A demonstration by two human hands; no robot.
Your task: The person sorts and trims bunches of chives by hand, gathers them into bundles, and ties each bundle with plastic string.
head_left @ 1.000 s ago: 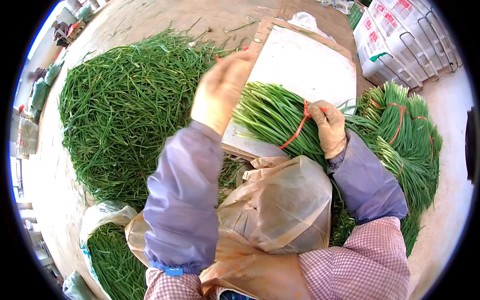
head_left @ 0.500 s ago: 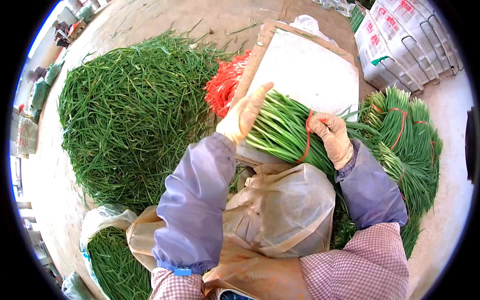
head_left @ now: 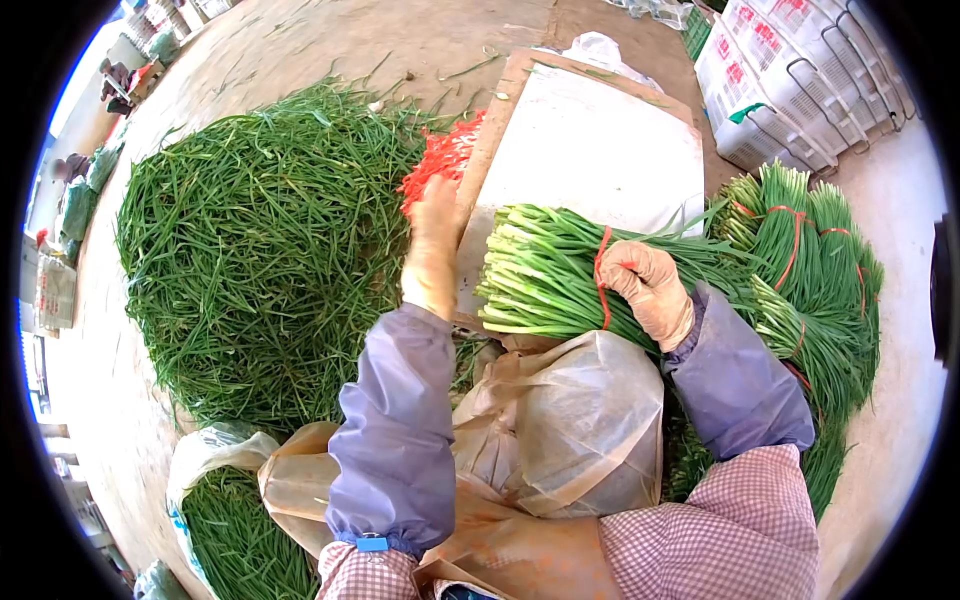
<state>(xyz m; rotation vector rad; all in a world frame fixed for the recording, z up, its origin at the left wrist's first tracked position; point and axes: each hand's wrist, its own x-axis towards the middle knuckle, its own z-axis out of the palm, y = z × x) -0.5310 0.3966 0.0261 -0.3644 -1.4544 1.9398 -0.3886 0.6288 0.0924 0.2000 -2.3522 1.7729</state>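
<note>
A bundle of garlic chives (head_left: 540, 272) lies across the near part of a white board (head_left: 600, 140), its pale cut ends toward the left. Around its middle runs a red tie (head_left: 605, 285). My right hand (head_left: 648, 290), in a thin pale glove, rests on the bundle with curled fingers pinching at this tie. My left hand (head_left: 430, 250), gloved too, is off the bundle, over the board's left edge and just below a heap of red ties (head_left: 450, 155). Motion smears its fingers.
A large heap of loose chives (head_left: 260, 250) covers the floor at left. Several tied bundles (head_left: 800, 250) are stacked at right, with white plastic crates (head_left: 790, 80) behind. A plastic bag of greens (head_left: 240, 530) stands at lower left. People sit far off at upper left.
My left hand has left the bundle's cut ends and moved left toward the red ties. My right hand stays at the tie. The bundle now lies more level.
</note>
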